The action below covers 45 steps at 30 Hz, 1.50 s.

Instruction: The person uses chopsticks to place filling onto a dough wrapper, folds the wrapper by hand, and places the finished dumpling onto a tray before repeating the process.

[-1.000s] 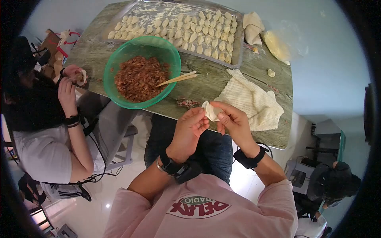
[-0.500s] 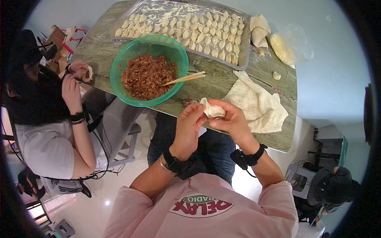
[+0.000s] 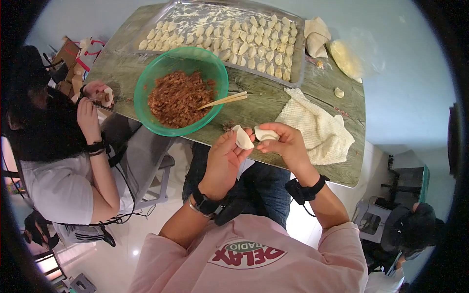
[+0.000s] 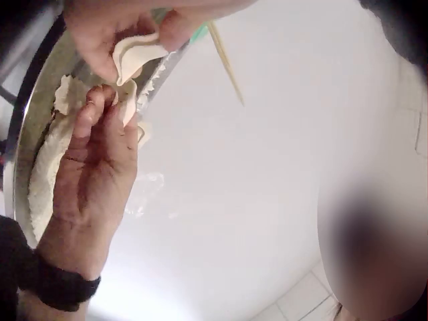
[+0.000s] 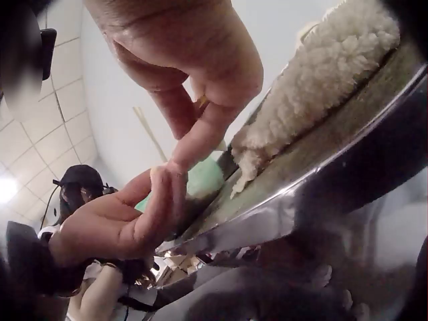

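Note:
My left hand (image 3: 223, 158) pinches a round white dumpling wrapper (image 3: 243, 138) between thumb and fingers, above the table's front edge. Just to its right, my right hand (image 3: 289, 145) pinches another dumpling wrapper (image 3: 266, 134), bent and partly covered by the fingers. The left wrist view shows the left wrapper (image 4: 138, 56) with a curved, wavy edge, close over the right wrapper (image 4: 129, 105). In the right wrist view the fingers hide the dough. Ahead to the left stands a green bowl (image 3: 138, 100) of minced filling (image 3: 176, 97), with chopsticks (image 3: 223, 100) leaning in it.
A metal tray (image 3: 302, 73) of folded dumplings lies at the back. A cream towel (image 3: 317, 129) lies right, near a small dough piece (image 3: 339, 92), a cloth (image 3: 316, 36) and a plastic bag (image 3: 349, 58). At left, another person (image 3: 63, 166) holds a wrapper with filling.
The dough held together between both hands has come apart into two pieces, one in each hand. The left hand has moved slightly left and down.

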Available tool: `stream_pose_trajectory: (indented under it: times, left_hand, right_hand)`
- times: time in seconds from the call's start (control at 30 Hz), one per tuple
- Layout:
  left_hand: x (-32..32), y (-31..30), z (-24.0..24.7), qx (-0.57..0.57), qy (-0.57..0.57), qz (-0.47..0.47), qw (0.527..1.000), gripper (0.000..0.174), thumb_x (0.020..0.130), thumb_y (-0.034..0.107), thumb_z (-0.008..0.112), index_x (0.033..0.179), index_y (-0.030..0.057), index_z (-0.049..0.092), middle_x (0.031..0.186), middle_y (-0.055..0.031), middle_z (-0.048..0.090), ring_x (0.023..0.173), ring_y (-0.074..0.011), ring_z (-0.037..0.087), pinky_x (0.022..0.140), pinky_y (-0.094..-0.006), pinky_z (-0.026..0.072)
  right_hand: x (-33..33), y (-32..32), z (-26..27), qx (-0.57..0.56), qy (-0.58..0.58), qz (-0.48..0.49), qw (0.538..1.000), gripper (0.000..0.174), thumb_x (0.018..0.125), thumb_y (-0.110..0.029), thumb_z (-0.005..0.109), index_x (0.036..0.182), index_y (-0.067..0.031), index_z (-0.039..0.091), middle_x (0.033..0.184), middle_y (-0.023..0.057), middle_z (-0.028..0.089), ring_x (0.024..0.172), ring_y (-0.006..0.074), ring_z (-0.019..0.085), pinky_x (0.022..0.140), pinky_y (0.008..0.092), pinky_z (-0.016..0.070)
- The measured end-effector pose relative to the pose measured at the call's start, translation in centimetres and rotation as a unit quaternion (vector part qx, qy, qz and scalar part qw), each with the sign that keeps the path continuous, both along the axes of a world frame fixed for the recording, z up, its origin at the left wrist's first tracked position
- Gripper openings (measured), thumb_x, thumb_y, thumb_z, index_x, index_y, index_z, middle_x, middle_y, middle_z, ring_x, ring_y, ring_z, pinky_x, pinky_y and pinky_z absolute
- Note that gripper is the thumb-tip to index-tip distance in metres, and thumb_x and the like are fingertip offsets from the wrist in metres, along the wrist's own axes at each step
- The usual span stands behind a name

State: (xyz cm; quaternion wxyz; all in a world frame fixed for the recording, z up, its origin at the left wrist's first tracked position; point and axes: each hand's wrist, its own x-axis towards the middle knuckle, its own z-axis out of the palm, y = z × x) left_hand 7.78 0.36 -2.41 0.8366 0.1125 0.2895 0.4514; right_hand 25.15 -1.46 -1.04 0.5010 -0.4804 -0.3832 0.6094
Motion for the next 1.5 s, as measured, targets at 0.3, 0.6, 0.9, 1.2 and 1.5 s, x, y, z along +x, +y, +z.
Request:
stream_pose_trajectory:
  times: [0.3,0.6,0.9,1.2,1.5]
  left_hand:
    - [0.4,-0.6,-0.1,0.101,0.141,-0.045,0.984,0.014,0.088,0.015,0.056,0.098,0.0057,0.056,0.095,-0.0057,0.063,0.090,-0.0126,0.058,0.081,-0.0259,0.0442]
    - [-1.0,-0.5,0.9,0.254,0.344,-0.042,0.903,0.015,0.088,0.013,0.056,0.098,0.0025,0.058,0.085,-0.0064,0.065,0.070,-0.0082,0.057,0.063,-0.0204,0.0439]
    - [-0.9,-1.1,0.6,0.244,0.326,-0.054,0.912,0.015,0.088,0.013,0.056,0.097,0.0010,0.058,0.084,-0.0069,0.065,0.071,-0.0090,0.057,0.065,-0.0214,0.0447]
    - [-0.7,-1.7,0.8,0.236,0.328,-0.062,0.913,0.013,0.087,0.011,0.057,0.096,0.0014,0.058,0.084,-0.0072,0.065,0.073,-0.0105,0.059,0.066,-0.0228,0.0461]
    - [-0.5,-2.0,0.5,0.253,0.322,-0.076,0.909,0.016,0.088,0.012,0.057,0.097,-0.0004,0.058,0.087,-0.0075,0.064,0.078,-0.0108,0.059,0.072,-0.0234,0.0462]
  right_hand:
    - [1.6,1.0,0.6,-0.004,-0.242,0.015,0.970,0.028,0.086,-0.023,0.061,0.103,-0.0018,0.062,0.068,0.0065,0.060,0.055,0.0099,0.054,0.051,0.0255,0.0426]
    - [11.7,0.0,1.7,0.114,-0.465,-0.263,0.838,0.025,0.080,-0.010,0.062,0.105,-0.0053,0.062,0.085,0.0127,0.065,0.072,0.0215,0.061,0.066,0.0295,0.0476]
    - [16.2,-4.9,2.0,-0.098,-0.597,-0.128,0.786,0.023,0.075,-0.008,0.066,0.097,-0.0009,0.063,0.085,0.0115,0.060,0.072,0.0182,0.058,0.064,0.0291,0.0453]
    - [15.1,-5.8,1.9,-0.060,-0.402,-0.189,0.894,0.013,0.072,0.000,0.067,0.084,0.0000,0.062,0.082,0.0047,0.059,0.064,0.0115,0.054,0.058,0.0254,0.0436]
    - [19.8,-3.6,-0.1,0.050,-0.511,-0.379,0.770,0.019,0.072,0.003,0.064,0.090,-0.0030,0.064,0.081,0.0071,0.062,0.066,0.0113,0.054,0.060,0.0223,0.0437]
